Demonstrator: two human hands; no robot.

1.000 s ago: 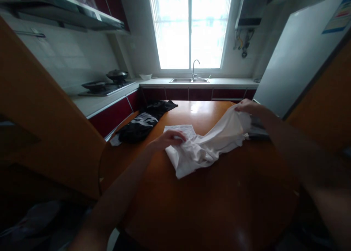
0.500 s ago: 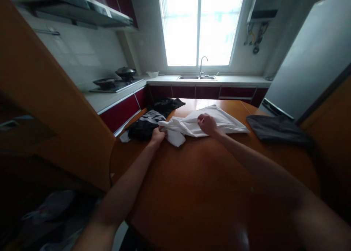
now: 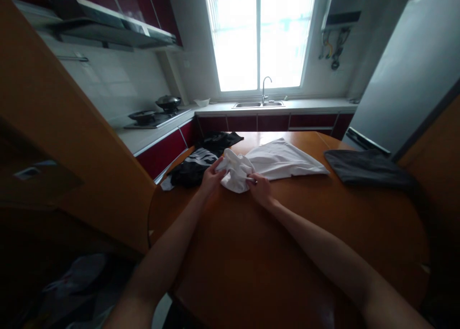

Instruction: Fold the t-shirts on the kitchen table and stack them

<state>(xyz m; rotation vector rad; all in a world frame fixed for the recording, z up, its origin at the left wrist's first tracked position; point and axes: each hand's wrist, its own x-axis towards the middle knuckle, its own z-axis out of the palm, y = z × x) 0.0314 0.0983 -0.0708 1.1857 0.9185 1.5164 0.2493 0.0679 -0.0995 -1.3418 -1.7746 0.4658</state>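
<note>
Your two bare forearms reach forward over the near part of a round-ended, glossy wooden table (image 3: 247, 252), where the light is dim. Ahead of them, your left hand (image 3: 212, 177) pinches the left side of a white garment (image 3: 268, 164) between thumb and fingers. Your right hand (image 3: 260, 190) has its fingers closed on the near edge of the same bunched part, so both hands grip the cloth. The garment lies across the middle of the table: crumpled between your hands, spread flatter to the right, where it narrows to a corner.

Just beyond your left hand, a black garment (image 3: 192, 168) with pale lettering lies on the table's left side. Over to the right, apart from the white cloth, a dark grey cloth (image 3: 362, 168) lies flat near the table's edge.

Past the table, a pale refrigerator (image 3: 402, 75) stands on the right. On the left, a pan (image 3: 143, 117) and a lidded pot (image 3: 168, 103) sit on the cooktop. Farther back, a faucet (image 3: 263, 90) rises by the sink (image 3: 247, 105), below a bright window (image 3: 237, 41).
</note>
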